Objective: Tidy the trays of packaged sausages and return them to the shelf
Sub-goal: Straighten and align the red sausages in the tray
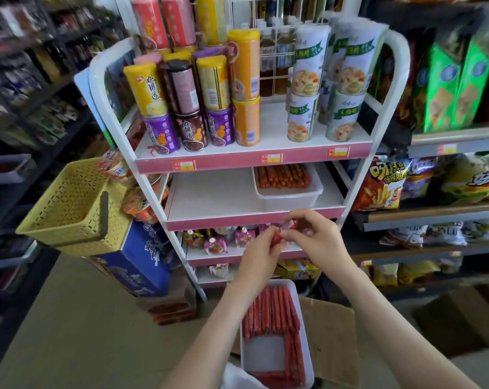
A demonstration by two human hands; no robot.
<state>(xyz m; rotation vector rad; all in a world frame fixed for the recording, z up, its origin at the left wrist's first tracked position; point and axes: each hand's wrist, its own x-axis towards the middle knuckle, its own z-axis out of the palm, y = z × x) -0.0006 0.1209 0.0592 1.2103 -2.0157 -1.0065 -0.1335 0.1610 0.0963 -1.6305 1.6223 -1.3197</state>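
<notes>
- Below the white shelf (254, 217), our left hand (261, 259) and right hand (319, 237) pinch one red sausage (277, 238).
- Beneath: sausage tray (305, 357); labels blurred.

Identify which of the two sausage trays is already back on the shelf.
The tray on the rack's second shelf, at its right end. The other tray sits low on a cardboard box, under the hands.

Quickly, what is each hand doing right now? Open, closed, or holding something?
Left hand: closed on a red packaged sausage.
Right hand: fingers pinching the same sausage at its upper end.
</notes>
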